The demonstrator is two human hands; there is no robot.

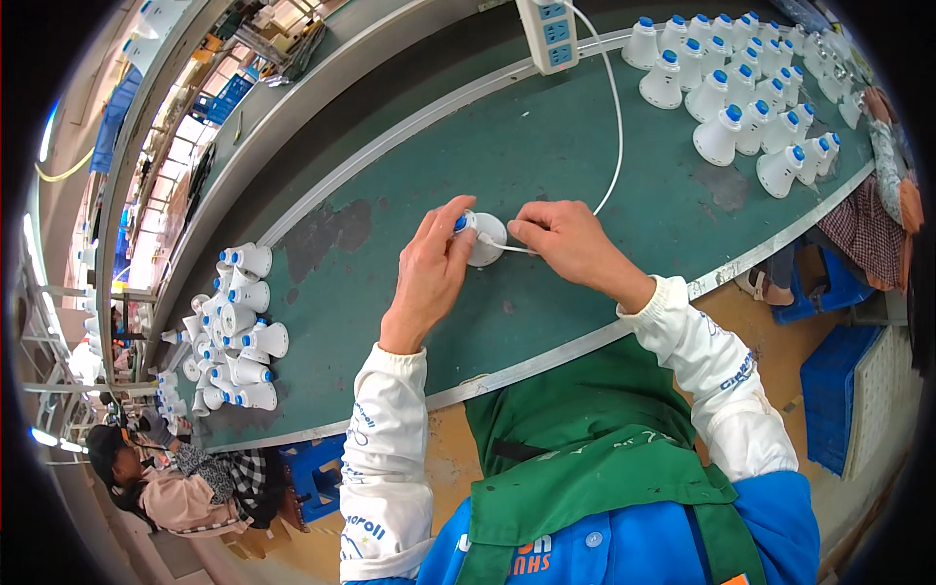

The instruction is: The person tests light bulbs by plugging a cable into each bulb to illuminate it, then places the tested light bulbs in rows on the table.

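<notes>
Factory assembly line, long green workbench (546, 166), batches of white housings (741, 88)

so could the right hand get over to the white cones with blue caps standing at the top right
Probably yes. The right hand is pinching a thin white wire at the white housing, and only bare green table lies between it and the standing cones. It would likely need to let go first.
</notes>
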